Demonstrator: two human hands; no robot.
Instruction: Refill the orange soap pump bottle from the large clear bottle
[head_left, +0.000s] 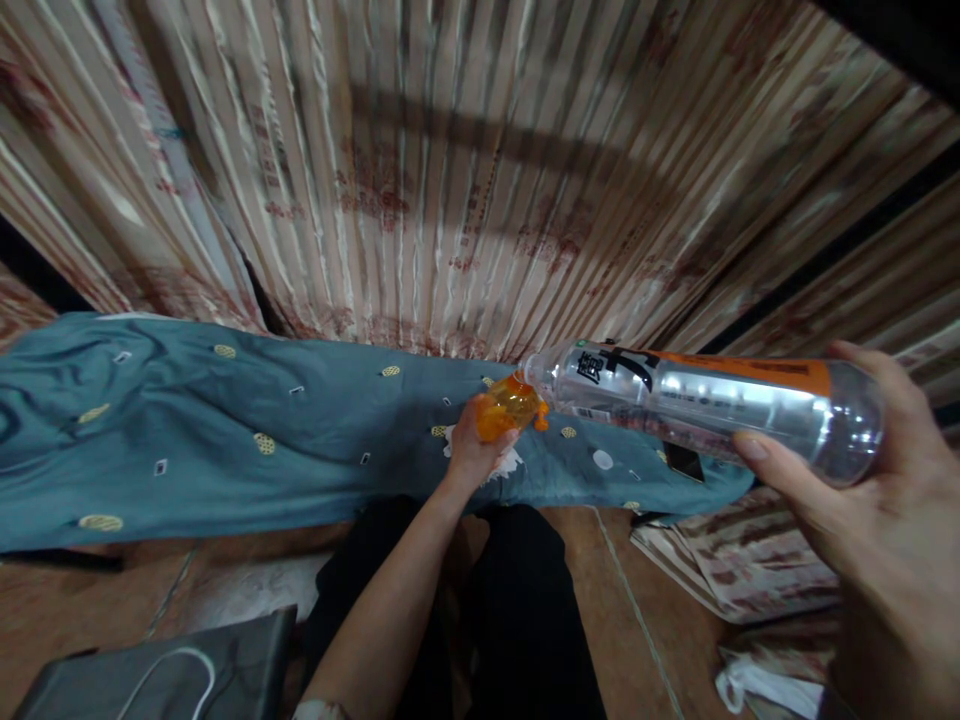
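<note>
A clear plastic bottle (712, 405) with an orange-banded label lies almost level in the air, its base gripped by the right hand (885, 530), its mouth touching a small orange cup (508, 406) that the left hand (474, 450) closes around. Nothing seems to be pouring, though the view is dim. Mouth and cup should stay together above the teal bedsheet (187, 430).

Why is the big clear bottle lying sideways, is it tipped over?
Tipped: the right hand holds the clear bottle almost flat, its mouth touching the small orange container in the left hand. Whether anything flows, cannot tell.
</note>
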